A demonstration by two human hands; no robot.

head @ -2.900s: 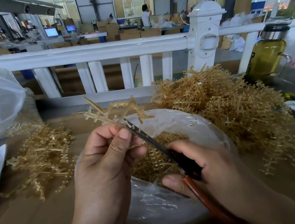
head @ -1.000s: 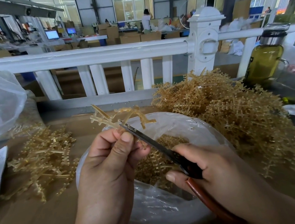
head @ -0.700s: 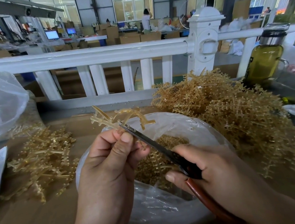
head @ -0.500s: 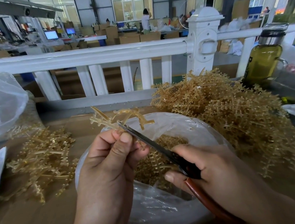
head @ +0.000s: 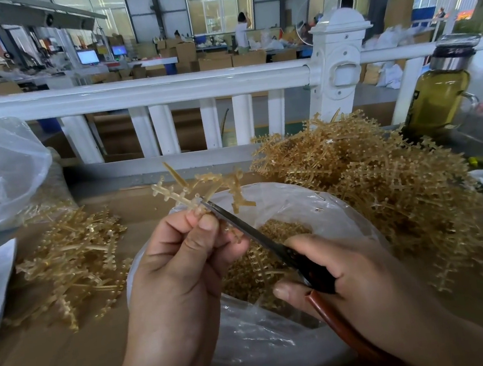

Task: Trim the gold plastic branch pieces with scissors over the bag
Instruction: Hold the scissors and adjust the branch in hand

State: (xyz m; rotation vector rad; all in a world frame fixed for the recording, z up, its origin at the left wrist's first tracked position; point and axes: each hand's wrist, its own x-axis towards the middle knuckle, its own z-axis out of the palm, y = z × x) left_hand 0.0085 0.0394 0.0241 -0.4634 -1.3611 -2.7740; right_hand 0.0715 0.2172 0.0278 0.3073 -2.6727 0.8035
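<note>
In the curled left hand (head: 180, 268), pinches the gold branch piece (head: 184, 195) by its stem, above the far rim of the bag (head: 279, 186). Looks light, thin and springy; probably flicks when cut, so best gripped close to the blades. Grips the scissors (head: 239, 228) in the wrapped right hand (head: 365, 277), tips touching the stem.

I am watching a bare left hand (head: 178, 274) with broad knuckles and a short-cut thumbnail, and a bare right hand (head: 352, 269) whose thumbnail is looking equally short. Both bare forearms (head: 433, 341) are showing down to the bottom edge. The nails are appearing plain, though the wide lens is softening them.
</note>
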